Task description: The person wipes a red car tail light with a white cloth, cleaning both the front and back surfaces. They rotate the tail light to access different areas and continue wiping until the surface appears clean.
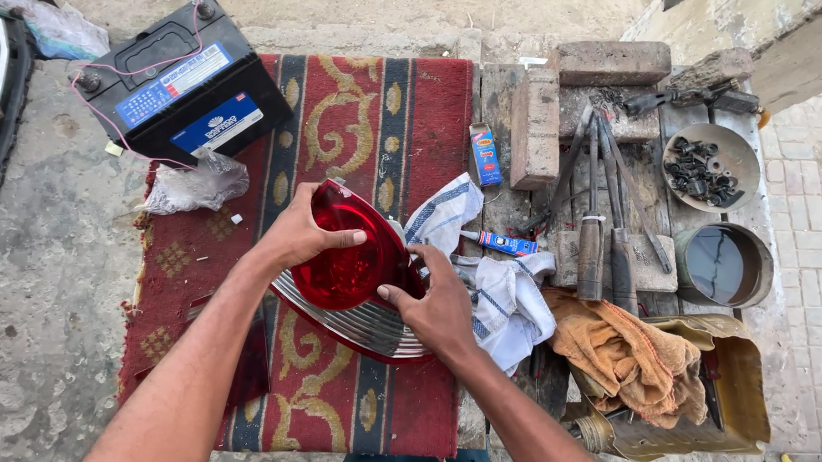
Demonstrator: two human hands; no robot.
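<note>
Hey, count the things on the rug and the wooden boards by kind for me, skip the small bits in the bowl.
Red tail light lens, held by both hands: 1
Car battery: 1
Bricks: 2
Cloths: 2
Glue tube: 1
Glue box: 1
Round containers: 2
Total: 10

A black car battery (184,77) sits at the top left, partly on the patterned rug (360,120), carrying two rectangular labels (175,84) in blue, white and red. A small upright blue-and-red carton (485,154) lies on the wooden boards just right of the rug. Below it, a slim blue-and-white tube (499,242) rests against a white cloth (509,298).
</note>
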